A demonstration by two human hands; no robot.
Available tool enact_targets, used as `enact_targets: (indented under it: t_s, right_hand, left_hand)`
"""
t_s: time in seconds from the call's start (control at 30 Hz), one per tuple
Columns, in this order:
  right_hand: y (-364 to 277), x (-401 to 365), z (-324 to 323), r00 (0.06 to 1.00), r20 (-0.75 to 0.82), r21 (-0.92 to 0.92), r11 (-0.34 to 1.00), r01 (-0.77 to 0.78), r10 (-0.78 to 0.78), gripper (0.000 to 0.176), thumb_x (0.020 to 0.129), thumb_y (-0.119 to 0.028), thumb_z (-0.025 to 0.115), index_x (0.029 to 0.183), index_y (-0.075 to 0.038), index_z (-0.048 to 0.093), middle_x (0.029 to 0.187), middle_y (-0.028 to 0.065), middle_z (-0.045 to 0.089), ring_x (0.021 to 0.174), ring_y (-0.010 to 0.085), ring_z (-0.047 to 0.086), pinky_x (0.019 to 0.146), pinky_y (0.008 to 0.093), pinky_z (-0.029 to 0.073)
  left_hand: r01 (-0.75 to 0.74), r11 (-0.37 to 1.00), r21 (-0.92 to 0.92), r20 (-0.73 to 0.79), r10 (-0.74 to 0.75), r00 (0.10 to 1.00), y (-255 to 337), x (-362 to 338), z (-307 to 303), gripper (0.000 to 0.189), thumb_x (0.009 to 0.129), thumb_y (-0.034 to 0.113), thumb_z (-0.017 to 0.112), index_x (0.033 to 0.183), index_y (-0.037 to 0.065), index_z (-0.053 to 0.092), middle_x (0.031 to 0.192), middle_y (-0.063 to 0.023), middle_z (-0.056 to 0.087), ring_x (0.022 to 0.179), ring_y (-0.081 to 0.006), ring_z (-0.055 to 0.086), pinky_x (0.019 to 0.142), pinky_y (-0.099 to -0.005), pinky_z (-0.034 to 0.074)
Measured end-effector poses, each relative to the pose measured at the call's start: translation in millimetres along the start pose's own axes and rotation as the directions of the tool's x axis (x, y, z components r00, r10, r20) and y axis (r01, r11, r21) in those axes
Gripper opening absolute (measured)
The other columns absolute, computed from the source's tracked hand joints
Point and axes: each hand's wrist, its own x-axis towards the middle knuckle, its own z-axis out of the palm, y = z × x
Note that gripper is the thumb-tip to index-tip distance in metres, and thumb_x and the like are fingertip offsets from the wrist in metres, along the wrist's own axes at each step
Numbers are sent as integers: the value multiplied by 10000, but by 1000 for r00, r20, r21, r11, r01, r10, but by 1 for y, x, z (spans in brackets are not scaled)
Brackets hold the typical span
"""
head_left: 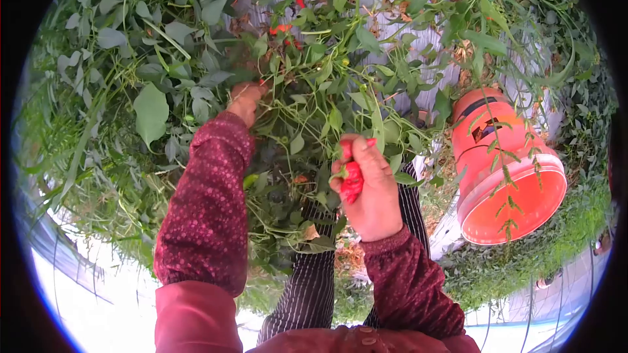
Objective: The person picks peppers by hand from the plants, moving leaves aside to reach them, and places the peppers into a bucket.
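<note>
My right hand [373,199] is closed around several wrinkled red peppers [352,182], some with green stems. They show between the thumb and the curled fingers. My left hand [245,102] reaches into the pepper plant [333,72], and leaves and shade hide its fingers, so what it touches cannot be made out. Beyond that hand, a bright red pepper [281,29] hangs among the stems, and another red pepper [300,2] shows farther up.
To the right, an orange-red bucket [474,170] leans with its mouth towards me, and a thin leafy stem [504,176] crosses in front of it. Pale ground sheeting [425,52] with dry leaves lies between the plants. Dense foliage [98,91] fills the left side.
</note>
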Motion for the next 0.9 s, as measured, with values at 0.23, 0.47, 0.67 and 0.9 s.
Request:
enact_targets:
  t_s: [0.23,0.47,0.67,0.9]
  right_hand:
    - [-7,4,-6,999,50,100,995,-17,12,150,874,-213,566,926,-72,566,846,33,607,674,110,537,557,233,442]
    - [-4,3,-5,997,76,-99,995,-18,25,150,863,-140,554,981,-54,591,910,69,635,706,102,561,593,219,446]
    - [4,-4,9,976,219,-422,899,115,-23,234,855,-77,591,1088,-51,596,914,-11,609,800,53,547,710,190,434]
    - [-9,1,-6,986,112,-218,971,-100,126,221,850,-164,611,1045,-62,605,838,3,619,700,79,562,606,217,450]
  left_hand:
    - [-397,877,-270,-153,367,917,23,-84,-3,73,829,94,608,883,45,612,829,-2,605,700,-90,554,675,-214,428]
    - [-609,790,69,59,606,793,20,-160,3,148,847,133,627,942,19,629,852,29,609,801,-66,529,763,-212,419]
    - [-543,823,-168,336,565,753,30,-205,32,178,822,86,629,979,10,665,1206,-102,538,1057,-155,518,904,-314,422]
    - [-270,957,-104,305,289,908,-10,-185,4,286,896,232,542,1056,10,626,1072,-101,609,981,-168,565,856,-304,447]
